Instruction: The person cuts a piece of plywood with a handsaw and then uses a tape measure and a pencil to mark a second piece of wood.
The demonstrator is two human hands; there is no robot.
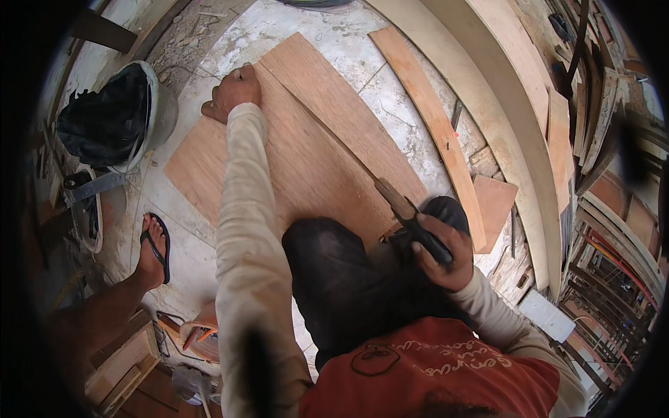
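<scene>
A thin plywood sheet (300, 153) lies across the floor in front of me, partly under my dark-trousered knees. A long dark straight line, like a cut, runs over it from its far edge toward my right hand. My left hand (237, 92) grips the sheet's far left edge beside that line's far end, fingers curled. In my right hand (446, 251) is the black handle of a handsaw (398, 200), held closed above my right knee. Its narrow brownish blade points along the line and meets the sheet there; the blade's lower part is hidden.
A long wooden strip (432, 118) and a small board offcut (496, 209) lie to the right, before large curved panels (498, 118). At left stands a bucket (162, 104) with black material in it. Another person's sandaled foot (155, 247) rests at the lower left.
</scene>
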